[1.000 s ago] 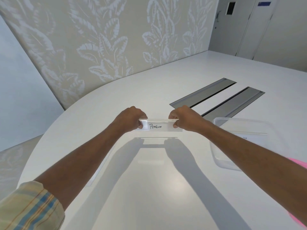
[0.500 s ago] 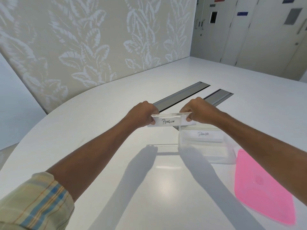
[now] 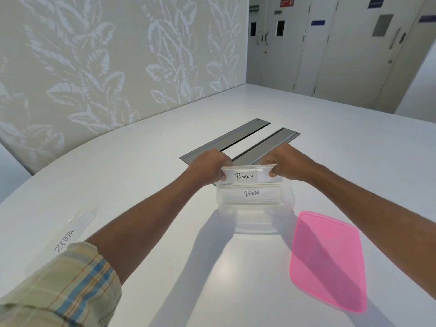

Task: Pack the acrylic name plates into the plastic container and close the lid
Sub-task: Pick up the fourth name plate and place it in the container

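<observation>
At lower left the ZEBRA plate (image 3: 70,230) lies on the table (image 3: 146,185). At centre your left hand (image 3: 208,167) and right hand (image 3: 286,162) pinch the PENGUIN plate (image 3: 246,176) by its ends above the container (image 3: 253,206), which holds the PANDA plate (image 3: 252,194); the pink lid (image 3: 328,260) lies at lower right.

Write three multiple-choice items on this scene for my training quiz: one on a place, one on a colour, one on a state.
1. Where does the ZEBRA plate lie?
A. in the container
B. on the table, left of the arms
C. on the lid

2. What colour is the lid?
A. pink
B. blue
C. green

3. How is the PENGUIN plate held?
A. left hand only
B. lying loose
C. both hands, at its ends

Answers:
1 B, it rests on the table by the sleeve.
2 A, plainly pink.
3 C, left hand and right hand pinch it above the container.
</observation>
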The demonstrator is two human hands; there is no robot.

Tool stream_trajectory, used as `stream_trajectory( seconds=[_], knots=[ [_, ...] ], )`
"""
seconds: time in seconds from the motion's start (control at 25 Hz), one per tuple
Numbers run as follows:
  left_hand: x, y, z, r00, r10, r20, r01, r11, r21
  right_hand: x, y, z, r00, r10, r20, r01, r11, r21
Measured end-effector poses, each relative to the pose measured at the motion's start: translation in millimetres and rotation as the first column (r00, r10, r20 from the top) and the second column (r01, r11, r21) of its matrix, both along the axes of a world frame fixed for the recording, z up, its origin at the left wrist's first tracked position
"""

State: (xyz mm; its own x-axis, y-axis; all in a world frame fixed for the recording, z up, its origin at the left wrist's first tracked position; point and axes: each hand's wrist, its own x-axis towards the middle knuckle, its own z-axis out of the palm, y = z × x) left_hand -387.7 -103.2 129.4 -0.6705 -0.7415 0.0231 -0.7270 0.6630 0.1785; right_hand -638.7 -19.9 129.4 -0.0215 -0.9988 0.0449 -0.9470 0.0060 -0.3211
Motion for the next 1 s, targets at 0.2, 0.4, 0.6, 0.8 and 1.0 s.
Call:
stream_trajectory(
  seconds=[0.2, 0.4, 0.6, 0.8, 1.0],
  knots=[
    [-29, -8, -23, 0.998, 0.01, 0.058, -0.007, 0.998, -0.055, -20, -2, -21, 1.0, -0.011, -0.01, 0.011, 0.999, 0.036],
    [-42, -22, -44, 0.99, 0.014, 0.138, -0.006, 0.998, -0.055, -24, -13, -44, 0.998, 0.008, -0.063, -0.004, 0.998, 0.058],
    [-47, -29, -55, 0.978, 0.001, 0.211, 0.005, 0.999, -0.031, -25, -24, -64, 0.995, 0.02, -0.102, -0.01, 0.996, 0.091],
    [-49, -35, -63, 0.961, -0.019, 0.275, 0.016, 1.0, 0.012, -26, -32, -79, 0.99, 0.048, -0.13, -0.035, 0.994, 0.103],
    [-54, -37, -68, 0.953, -0.032, 0.302, 0.028, 0.999, 0.016, -30, -34, -86, 0.989, 0.058, -0.134, -0.044, 0.993, 0.109]
  ],
)
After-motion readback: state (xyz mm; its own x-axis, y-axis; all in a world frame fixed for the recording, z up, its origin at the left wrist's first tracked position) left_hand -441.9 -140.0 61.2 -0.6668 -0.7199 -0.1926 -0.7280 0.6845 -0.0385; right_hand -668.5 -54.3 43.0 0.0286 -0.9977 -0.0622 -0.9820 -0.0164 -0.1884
